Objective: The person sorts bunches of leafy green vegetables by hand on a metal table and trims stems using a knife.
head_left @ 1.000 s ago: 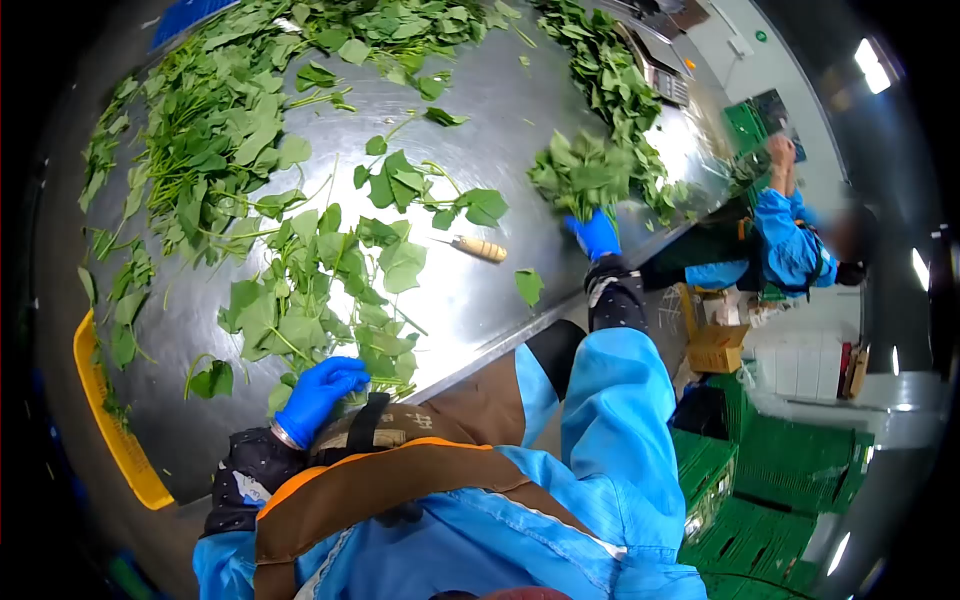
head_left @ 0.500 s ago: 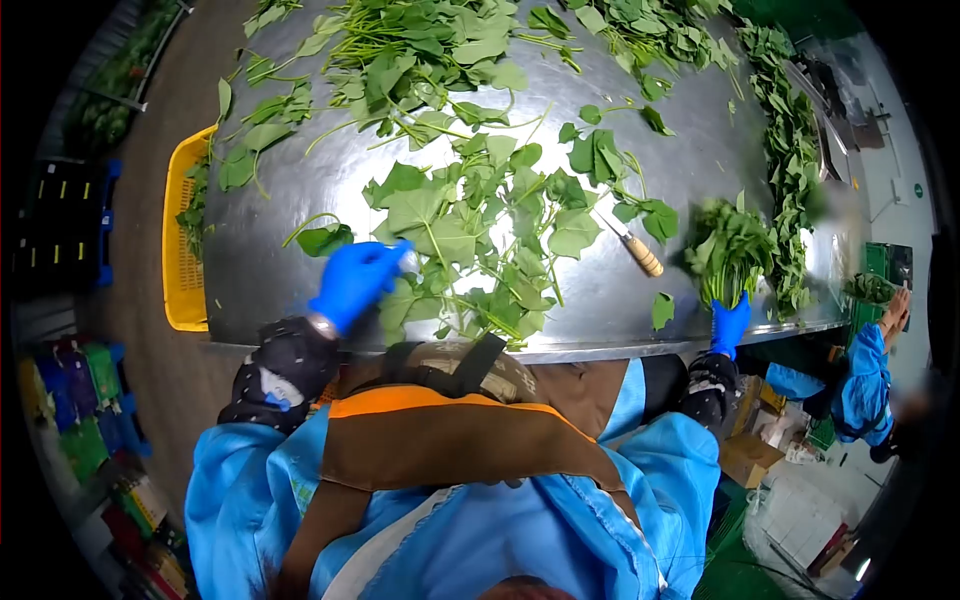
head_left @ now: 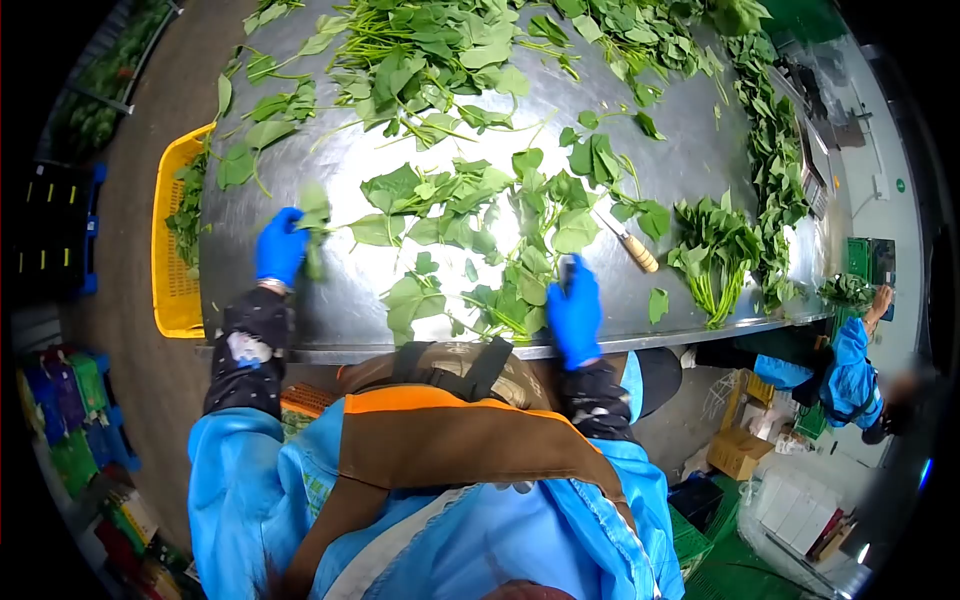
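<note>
My left hand point(head_left: 281, 246), in a blue glove, is closed on a leafy stem point(head_left: 314, 215) over the left part of the metal table point(head_left: 330, 310). Fingers of my right hand point(head_left: 574, 310), also gloved in blue, point up beside the loose leafy stems point(head_left: 500, 290) in front of me; whether it holds anything is unclear. A wooden-handled knife point(head_left: 640, 252) lies to the right of those stems. Farther right, a gathered bunch of greens point(head_left: 715, 255) rests near the table's front edge.
Piled greens point(head_left: 430, 45) cover the far side, and a long row of them point(head_left: 780, 170) runs along the right. A yellow basket point(head_left: 180, 295) stands at the left edge. Another person point(head_left: 850, 365) works at the far right, near a cardboard box point(head_left: 738, 453).
My right hand has let go of the bunch and moved left to the loose stems. My left hand has moved left, with a leafy stem now in it.
</note>
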`<state>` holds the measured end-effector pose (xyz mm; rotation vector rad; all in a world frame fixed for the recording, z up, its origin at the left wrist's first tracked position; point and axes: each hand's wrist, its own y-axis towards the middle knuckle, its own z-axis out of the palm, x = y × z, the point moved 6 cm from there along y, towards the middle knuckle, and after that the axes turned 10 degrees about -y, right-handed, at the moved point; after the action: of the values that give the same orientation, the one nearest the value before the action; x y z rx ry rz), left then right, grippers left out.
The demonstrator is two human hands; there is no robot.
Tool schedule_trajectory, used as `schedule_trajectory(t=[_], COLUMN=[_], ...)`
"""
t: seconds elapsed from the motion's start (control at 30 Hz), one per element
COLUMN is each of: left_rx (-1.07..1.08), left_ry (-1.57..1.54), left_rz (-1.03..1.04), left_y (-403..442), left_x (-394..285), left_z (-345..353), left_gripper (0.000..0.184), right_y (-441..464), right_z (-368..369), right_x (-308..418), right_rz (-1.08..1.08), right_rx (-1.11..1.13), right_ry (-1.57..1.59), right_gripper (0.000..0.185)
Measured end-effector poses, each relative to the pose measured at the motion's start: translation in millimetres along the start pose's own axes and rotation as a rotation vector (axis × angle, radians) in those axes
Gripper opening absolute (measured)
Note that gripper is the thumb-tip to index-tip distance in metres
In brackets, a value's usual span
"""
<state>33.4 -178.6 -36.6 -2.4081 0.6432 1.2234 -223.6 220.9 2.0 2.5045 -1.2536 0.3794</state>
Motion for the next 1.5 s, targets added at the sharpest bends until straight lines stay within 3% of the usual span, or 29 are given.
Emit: schedule_trajectory(t=[0.03, 0.1, 0.13, 0.17, 0.23, 0.3, 0.33, 0.37, 0.4, 0.43, 0.47, 0.5, 0.57, 0.6, 0.7, 0.77, 0.8, 0.9, 0.93, 1.0, 1.03, 1.1, 1.23, 1.3, 1.5], left_rx=[-0.005, -0.097, -0.145, -0.007, 0.017, 0.178, 0.166, 0.304, 0.287, 0.417, 0.388, 0.347, 0.355, 0.339, 0.228, 0.098, 0.142, -0.076, -0.067, -0.27, -0.287, -0.32, -0.094, -0.014, 0.103], left_ry=[0.009, 0.054, 0.074, -0.034, -0.024, -0.227, -0.111, -0.216, -0.065, -0.098, 0.041, 0.09, 0.238, 0.21, 0.127, 0.219, 0.197, 0.38, 0.492, 0.77, 0.733, 0.658, 0.378, 0.348, 0.596], left_rz=[-0.059, 0.188, 0.31, 0.293, 0.545, 0.53, 0.657, 0.688, 0.736, 0.658, 0.742, 0.775, 0.827, 0.835, 0.909, 0.856, 0.721, 0.608, 0.467, 0.3, 0.371, 0.494, 0.795, 0.766, 0.417], left_y=[7, -5, -15, -20, -39, -49, -54, -55, -62, -62, -67, -70, -66, -60, -49, -41, -24, 8, 23, 43, 54, 80, 163, 214, 333], left_x=[24, -21, -52, -77, -134, -175, -186, -206, -217, -233, -235, -237, -223, -208, -158, -131, -109, -50, -30, -35, -63, -126, -205, -225, -251], left_z=[-17, -35, -41, -28, 7, 57, 84, 107, 133, 155, 184, 204, 237, 240, 213, 148, 116, -4, -35, -84, -92, -91, -15, 32, 117], left_gripper=[0.028, 0.037, 0.041, 0.054, 0.052, 0.051, 0.054, 0.06, 0.064, 0.067, 0.067, 0.064, 0.059, 0.057, 0.043, 0.034, 0.03, 0.037, 0.044, 0.055, 0.059, 0.067, 0.079, 0.086, 0.105], right_y=[3, -5, -7, -6, 14, 35, 45, 52, 63, 72, 83, 90, 100, 104, 97, 82, 76, 63, 61, 59, 58, 59, 63, 63, 70], right_z=[9, 44, 51, 48, 29, 8, 6, 2, -7, -18, -25, -39, -53, -53, -44, -24, -13, -10, -6, -4, -5, -9, -10, -11, -12], right_x=[40, 108, 142, 160, 169, 149, 127, 105, 78, 49, 15, -6, -55, -76, -91, -92, -88, -71, -72, -70, -69, -63, -57, -54, -53], right_rz=[-0.042, -0.125, -0.391, -0.497, -0.346, -0.099, -0.039, 0.041, 0.067, 0.134, 0.083, 0.171, 0.242, 0.101, 0.112, 0.016, -0.027, 0.053, 0.096, 0.096, 0.094, 0.128, 0.145, 0.129, 0.175], right_rx=[0.045, 0.524, 0.569, 0.59, 0.827, 0.719, 0.628, 0.509, 0.409, 0.341, 0.192, 0.147, -0.024, -0.102, -0.16, -0.096, -0.057, -0.175, -0.207, -0.253, -0.278, -0.246, -0.224, -0.242, -0.19], right_ry=[-0.024, 0.383, 0.46, 0.53, 0.73, 0.862, 0.837, 0.987, 0.815, 0.733, 0.652, 0.651, 0.357, 0.046, -0.29, -0.408, -0.468, -0.542, -0.519, -0.523, -0.531, -0.522, -0.498, -0.51, -0.473], right_gripper=[0.055, 0.062, 0.065, 0.059, 0.047, 0.031, 0.028, 0.026, 0.025, 0.025, 0.024, 0.024, 0.03, 0.04, 0.05, 0.053, 0.055, 0.049, 0.044, 0.042, 0.041, 0.039, 0.036, 0.035, 0.034])
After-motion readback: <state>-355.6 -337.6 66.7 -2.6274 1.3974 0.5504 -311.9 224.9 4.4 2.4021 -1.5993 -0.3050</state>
